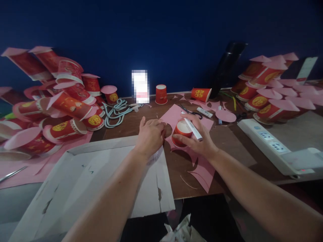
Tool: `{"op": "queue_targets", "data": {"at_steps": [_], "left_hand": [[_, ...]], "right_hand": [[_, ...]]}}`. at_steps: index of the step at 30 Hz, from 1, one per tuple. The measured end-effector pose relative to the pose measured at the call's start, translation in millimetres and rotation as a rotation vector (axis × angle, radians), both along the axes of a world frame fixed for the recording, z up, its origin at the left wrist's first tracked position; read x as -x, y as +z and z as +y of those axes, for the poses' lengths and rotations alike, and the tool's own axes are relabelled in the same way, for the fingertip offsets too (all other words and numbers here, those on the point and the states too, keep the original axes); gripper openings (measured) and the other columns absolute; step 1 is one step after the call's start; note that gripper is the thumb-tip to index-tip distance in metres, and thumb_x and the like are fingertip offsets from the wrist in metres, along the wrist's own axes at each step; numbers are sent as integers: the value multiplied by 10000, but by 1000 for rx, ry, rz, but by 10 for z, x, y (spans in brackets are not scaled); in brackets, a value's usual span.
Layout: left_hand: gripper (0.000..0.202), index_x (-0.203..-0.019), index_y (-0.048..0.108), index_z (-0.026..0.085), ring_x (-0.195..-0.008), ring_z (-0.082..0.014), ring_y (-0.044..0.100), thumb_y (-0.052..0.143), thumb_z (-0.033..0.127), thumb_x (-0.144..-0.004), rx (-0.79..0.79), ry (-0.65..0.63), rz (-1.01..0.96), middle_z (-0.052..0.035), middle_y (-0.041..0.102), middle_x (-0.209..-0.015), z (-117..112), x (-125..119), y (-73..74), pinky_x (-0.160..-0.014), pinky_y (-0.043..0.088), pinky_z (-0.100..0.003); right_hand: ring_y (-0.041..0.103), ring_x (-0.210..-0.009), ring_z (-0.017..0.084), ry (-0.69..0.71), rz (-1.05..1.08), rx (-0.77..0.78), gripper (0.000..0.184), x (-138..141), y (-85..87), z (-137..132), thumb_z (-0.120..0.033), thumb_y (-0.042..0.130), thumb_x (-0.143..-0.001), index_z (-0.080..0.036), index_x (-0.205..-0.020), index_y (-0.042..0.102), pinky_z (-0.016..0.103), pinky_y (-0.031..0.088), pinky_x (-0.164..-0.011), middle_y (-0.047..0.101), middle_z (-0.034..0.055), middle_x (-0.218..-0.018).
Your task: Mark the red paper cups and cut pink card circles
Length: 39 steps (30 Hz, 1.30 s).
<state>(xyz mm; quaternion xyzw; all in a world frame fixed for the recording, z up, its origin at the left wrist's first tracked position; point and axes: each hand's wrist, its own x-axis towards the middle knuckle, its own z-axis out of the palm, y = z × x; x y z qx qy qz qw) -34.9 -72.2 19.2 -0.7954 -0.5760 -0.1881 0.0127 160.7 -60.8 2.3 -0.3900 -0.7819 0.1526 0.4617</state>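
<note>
My right hand [199, 137] is closed around a red paper cup [183, 128] with a white inside. A white marker pen [193, 127] is held across the same hand, over the cup's side. The cup stands on a sheet of pink paper [174, 116] with curved pieces cut out of it. My left hand [152, 136] lies palm down, fingers bent slightly and apart, beside the paper's left edge. Its fingertips are near or on that edge; exact contact is unclear. Behind the right hand lie black-handled scissors [193, 112], partly hidden, and a white glue stick [204, 112].
Red cups with pink paper discs are piled left [73, 104] and right [267, 94]. A shallow white box lid [101, 174] lies under my left forearm. Further back are a coiled pale cable [116, 112], a red cup [160, 94] and a tipped cup [201, 94]. A power strip [264, 141] sits right.
</note>
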Motion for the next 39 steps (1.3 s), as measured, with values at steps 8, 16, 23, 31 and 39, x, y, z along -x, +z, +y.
{"op": "queue_targets", "data": {"at_steps": [8,16,23,31,39], "left_hand": [[258,-1064,652,253,-1147,-223,550,460,259,-892,-16,1,-3,-34,639,-1223,-15,-2,7,-1118,187,-533],[298,-1154,613,235,-1165,-211,550,494,240,-881,-209,-61,-163,-54,633,-1240,9,46,-13,-1107,239,-512],[341,-1196,600,231,-1191,-193,530,516,345,-886,-268,-427,-326,-66,613,-1269,-43,-144,363,-1022,378,-409],[421,-1133,618,185,-1140,-252,524,553,464,-824,34,-493,-59,-90,629,-1198,69,-366,671,-999,335,-435],[194,-723,610,165,-820,-189,533,473,274,-807,189,-463,93,-57,620,-809,129,-505,776,-762,404,-329]], "right_hand": [[582,-1063,257,-23,-10,-2,614,-2,28,-8,-515,727,-702,-256,-1213,505,436,476,-921,603,76,-1153],[622,-968,216,-112,171,-54,490,-96,89,37,-486,611,-817,-240,-1221,480,404,508,-850,624,76,-1097],[631,-905,203,-288,197,-53,337,-221,83,144,-430,498,-905,-243,-1186,499,399,503,-828,652,54,-1023],[620,-955,199,-347,261,-93,281,-350,89,258,-424,489,-909,-250,-1125,536,401,505,-843,629,60,-1108],[624,-870,167,-300,315,-28,272,-327,122,226,-405,500,-902,-240,-1111,556,358,504,-796,663,41,-1001]]}}
